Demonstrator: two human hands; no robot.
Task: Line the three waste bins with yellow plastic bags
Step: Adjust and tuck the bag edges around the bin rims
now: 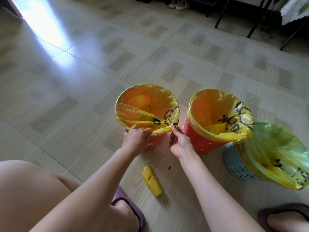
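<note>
Three bins stand on the floor, each with a yellow bag over its rim. The left red bin holds a yellow bag whose slack is gathered at the near rim. My left hand grips that gathered slack, and my right hand pinches its twisted end. The middle red bin has its bag folded over the rim. At the right, the pale blue bin carries a loose bag that hangs over its side.
A yellow roll of bags lies on the tiled floor near my feet, which are in slippers. A small dark speck lies beside it. Black metal furniture legs and a pair of shoes stand at the back.
</note>
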